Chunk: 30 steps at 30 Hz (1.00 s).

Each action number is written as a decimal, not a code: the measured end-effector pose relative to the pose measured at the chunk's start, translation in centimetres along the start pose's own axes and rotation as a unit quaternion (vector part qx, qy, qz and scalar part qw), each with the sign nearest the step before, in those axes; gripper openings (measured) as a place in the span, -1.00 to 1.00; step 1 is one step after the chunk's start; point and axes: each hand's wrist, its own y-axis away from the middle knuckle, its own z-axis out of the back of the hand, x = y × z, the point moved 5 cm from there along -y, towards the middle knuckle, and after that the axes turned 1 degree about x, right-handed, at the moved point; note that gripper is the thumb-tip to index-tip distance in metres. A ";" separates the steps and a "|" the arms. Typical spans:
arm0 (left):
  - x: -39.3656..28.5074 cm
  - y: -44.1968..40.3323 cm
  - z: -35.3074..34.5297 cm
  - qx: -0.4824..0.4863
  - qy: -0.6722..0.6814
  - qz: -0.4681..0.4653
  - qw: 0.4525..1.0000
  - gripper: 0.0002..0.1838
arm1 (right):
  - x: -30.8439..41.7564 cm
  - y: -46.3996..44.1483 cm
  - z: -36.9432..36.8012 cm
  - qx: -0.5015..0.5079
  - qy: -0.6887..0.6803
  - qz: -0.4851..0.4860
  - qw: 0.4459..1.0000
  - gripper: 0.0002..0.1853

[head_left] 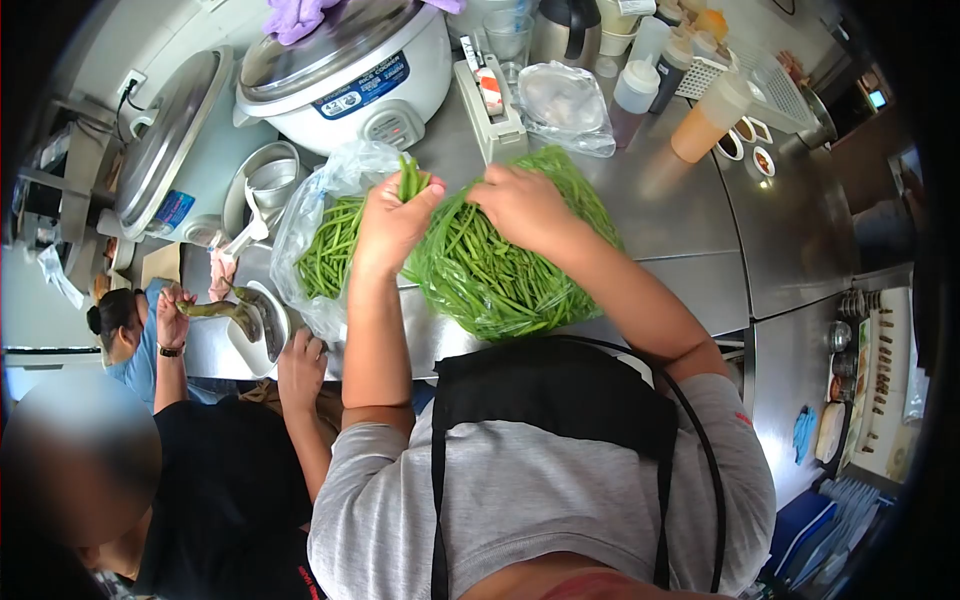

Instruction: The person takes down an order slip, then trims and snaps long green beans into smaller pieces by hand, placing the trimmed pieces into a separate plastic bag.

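A small bunch of green beans [409,180] is gripped in my left hand [392,222], raised between two plastic bags. My right hand [525,205] is over the upper part of the green plastic bag [585,190]; its fingers are bent and pressed together, and what they hold, if anything, is hidden. Inside that opened bag lies a large heap of green beans [505,262]. To the left, a clear plastic bag [292,238] holds a smaller pile of green beans [333,245], partly behind my left forearm.
At my left, a co-worker's hand [172,318] holds a long, soft-looking green-brown vegetable [215,309] over a white tray [247,350]. Rice cookers [330,85] stand behind the bags. Squeeze bottles [712,115] and sauce cups [764,162] are on the steel counter [680,220] at back right.
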 end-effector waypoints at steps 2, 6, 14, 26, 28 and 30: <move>1.2 -0.5 -0.4 -0.019 -0.148 -0.043 0.988 -0.90 | -0.1 -0.2 -1.1 -0.014 0.073 0.041 0.996 -0.92; 1.4 0.3 -2.4 -0.022 -0.376 -0.025 0.926 -0.87 | -0.5 -0.5 -1.4 -0.002 0.090 0.061 0.994 -0.93; 0.1 0.5 -3.6 0.028 -0.369 -0.052 0.927 -0.85 | -1.1 0.4 3.0 0.012 0.050 0.007 0.999 -0.95; -1.3 1.4 -4.8 0.055 -0.308 -0.092 0.945 -0.89 | -1.2 1.6 5.4 -0.031 -0.077 -0.074 0.994 -0.91; -0.5 1.7 -6.2 0.087 -0.242 -0.112 0.960 -0.89 | -1.7 2.0 5.4 -0.082 -0.129 -0.118 0.981 -0.91; 0.2 2.2 -7.4 0.108 -0.248 -0.141 0.952 -0.89 | -2.8 2.3 4.4 -0.154 -0.208 -0.152 0.954 -0.91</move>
